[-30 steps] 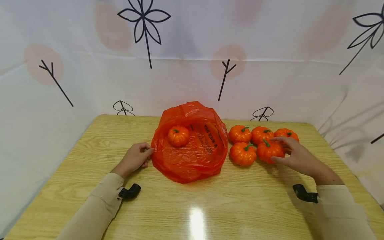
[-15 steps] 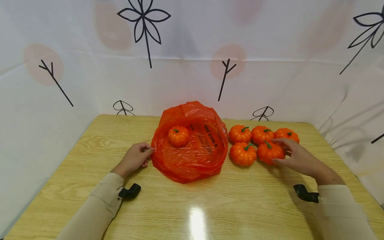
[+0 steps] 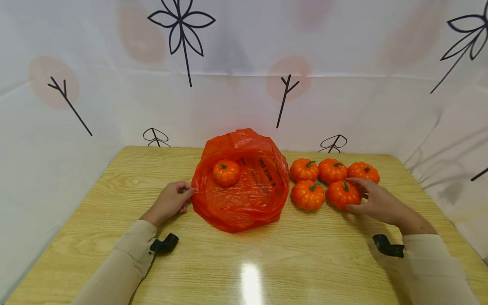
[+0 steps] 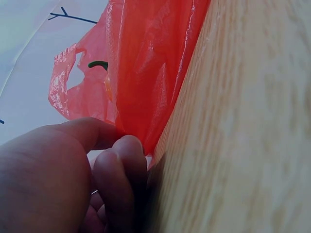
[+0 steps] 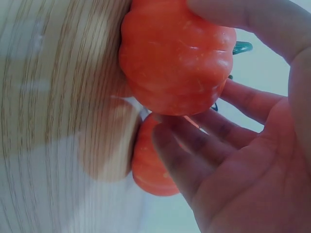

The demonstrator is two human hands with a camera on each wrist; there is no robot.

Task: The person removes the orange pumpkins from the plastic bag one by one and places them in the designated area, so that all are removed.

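Note:
A red plastic bag [image 3: 238, 218] lies with its mouth wide and its rim rolled back, and one small orange pumpkin [image 3: 226, 173] sits inside it. My left hand [image 3: 173, 199] pinches the bag's left edge between thumb and fingers; in the left wrist view the fingertips [image 4: 129, 145] are at the red film. On the right, my right hand [image 3: 381, 203] curves round the front right pumpkin [image 3: 343, 195]. In the right wrist view the thumb lies on that pumpkin [image 5: 175, 58], with the other fingers spread along its far side. Its green stem points up in the head view.
Several more orange pumpkins stand close together right of the bag: one front left pumpkin [image 3: 308, 195], and a back row with a left [image 3: 303, 170], a middle [image 3: 331, 170] and a right pumpkin [image 3: 362, 170]. A patterned white cloth [image 3: 236, 101] hangs behind the wooden table [image 3: 206, 267].
The front right pumpkin has turned slightly within my right hand, its stem shifting right and becoming more upright. My left hand and the bag stay as they were.

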